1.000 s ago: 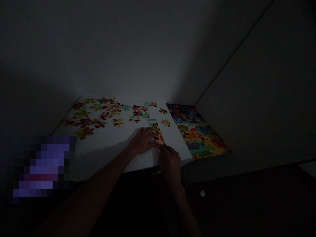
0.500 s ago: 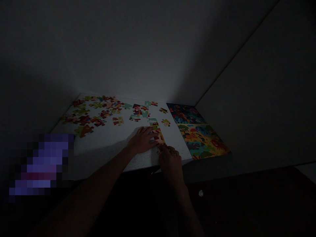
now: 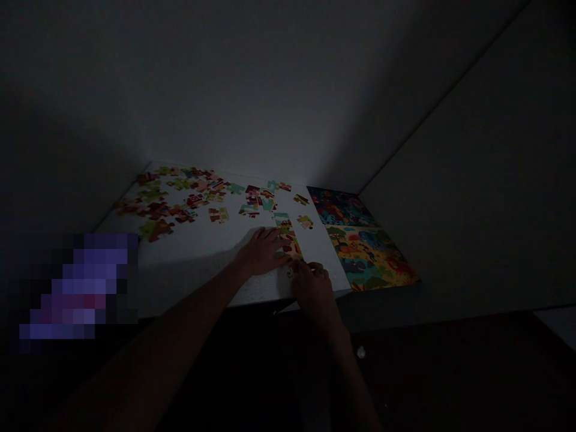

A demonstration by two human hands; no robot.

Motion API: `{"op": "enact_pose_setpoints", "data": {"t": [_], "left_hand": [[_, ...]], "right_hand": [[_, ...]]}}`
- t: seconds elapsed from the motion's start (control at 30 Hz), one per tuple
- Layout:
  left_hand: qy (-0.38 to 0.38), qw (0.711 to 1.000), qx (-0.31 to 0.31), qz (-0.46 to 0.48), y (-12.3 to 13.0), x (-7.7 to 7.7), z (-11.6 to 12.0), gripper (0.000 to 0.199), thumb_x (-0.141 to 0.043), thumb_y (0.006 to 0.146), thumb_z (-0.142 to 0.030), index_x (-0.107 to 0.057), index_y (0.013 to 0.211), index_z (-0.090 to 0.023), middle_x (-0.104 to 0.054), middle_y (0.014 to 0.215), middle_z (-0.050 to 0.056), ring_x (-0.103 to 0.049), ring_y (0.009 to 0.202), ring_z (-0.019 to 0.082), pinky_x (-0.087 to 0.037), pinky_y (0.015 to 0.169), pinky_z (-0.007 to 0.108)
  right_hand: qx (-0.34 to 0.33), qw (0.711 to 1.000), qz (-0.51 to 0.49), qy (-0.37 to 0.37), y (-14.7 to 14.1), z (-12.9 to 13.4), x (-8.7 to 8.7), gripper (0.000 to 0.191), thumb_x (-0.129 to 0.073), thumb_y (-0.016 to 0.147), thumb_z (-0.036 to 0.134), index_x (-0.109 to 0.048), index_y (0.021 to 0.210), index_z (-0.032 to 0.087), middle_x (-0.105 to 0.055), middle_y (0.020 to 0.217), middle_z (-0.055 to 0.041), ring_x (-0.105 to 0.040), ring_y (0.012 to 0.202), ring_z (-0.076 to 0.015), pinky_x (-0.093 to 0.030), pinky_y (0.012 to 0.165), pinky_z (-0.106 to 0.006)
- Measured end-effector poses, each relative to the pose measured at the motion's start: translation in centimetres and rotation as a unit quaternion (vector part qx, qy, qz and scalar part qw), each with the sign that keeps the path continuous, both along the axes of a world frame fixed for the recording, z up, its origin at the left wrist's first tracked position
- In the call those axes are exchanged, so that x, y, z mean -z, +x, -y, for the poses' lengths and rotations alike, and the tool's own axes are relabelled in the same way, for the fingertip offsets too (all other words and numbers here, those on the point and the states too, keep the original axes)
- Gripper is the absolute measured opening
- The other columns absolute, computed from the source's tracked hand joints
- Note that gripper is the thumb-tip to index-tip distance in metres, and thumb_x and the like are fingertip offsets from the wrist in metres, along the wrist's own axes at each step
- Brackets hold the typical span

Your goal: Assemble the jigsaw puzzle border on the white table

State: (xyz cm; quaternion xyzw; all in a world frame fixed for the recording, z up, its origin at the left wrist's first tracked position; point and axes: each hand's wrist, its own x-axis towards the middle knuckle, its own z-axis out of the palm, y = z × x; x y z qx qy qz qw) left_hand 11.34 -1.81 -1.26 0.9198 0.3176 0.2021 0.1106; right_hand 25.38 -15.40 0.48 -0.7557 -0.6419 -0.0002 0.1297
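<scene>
On the white table (image 3: 193, 258) a narrow strip of joined puzzle pieces (image 3: 284, 224) runs toward the near edge. My left hand (image 3: 263, 251) lies with fingers spread, its fingertips on the left side of the strip. At the strip's near end is my right hand (image 3: 311, 281), its fingers bent together and pressed down on a puzzle piece mostly hidden beneath them. A loose yellow-green piece (image 3: 305, 222) lies right of the strip, with another loose piece (image 3: 301, 199) farther back. Several pieces with light green parts (image 3: 260, 201) lie behind my left hand.
Many loose puzzle pieces (image 3: 173, 201) are scattered over the table's back left. Two finished puzzle pictures, one dark blue (image 3: 344, 208) and one yellow (image 3: 371, 257), lie at the right end. A wall rises behind the table. A pixelated purple patch (image 3: 78, 288) is at the left.
The view has shifted slightly. My right hand's fingers have changed their bend a little at the strip's near end. My left hand stays spread on the strip.
</scene>
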Motion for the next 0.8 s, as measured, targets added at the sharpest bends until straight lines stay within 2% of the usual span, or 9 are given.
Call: {"op": "enact_pose_setpoints", "data": {"t": [0.53,0.8], "left_hand": [[0.005,1.000,-0.006,-0.001,0.14,0.34,-0.12,0.037,-0.053,0.093,-0.047,-0.062,0.124,-0.029,-0.053,0.142,0.007,-0.041,0.137,0.027,-0.027,0.115,0.048],[0.006,1.000,0.004,-0.009,0.00,-0.04,-0.04,0.035,-0.052,0.094,-0.045,-0.062,0.123,-0.029,-0.051,0.144,0.006,-0.040,0.138,0.025,-0.027,0.115,0.048]], "right_hand": [[0.004,1.000,-0.022,0.007,-0.18,-0.46,0.02,0.034,-0.059,0.084,0.022,-0.066,0.118,0.023,-0.063,0.113,-0.0125,-0.055,0.108,-0.0266,-0.043,0.089,-0.036],[0.009,1.000,0.015,-0.019,0.12,-0.17,-0.14,0.040,-0.060,0.090,0.034,-0.060,0.129,0.025,-0.061,0.118,-0.0138,-0.055,0.107,-0.0271,-0.044,0.088,-0.038]]}}
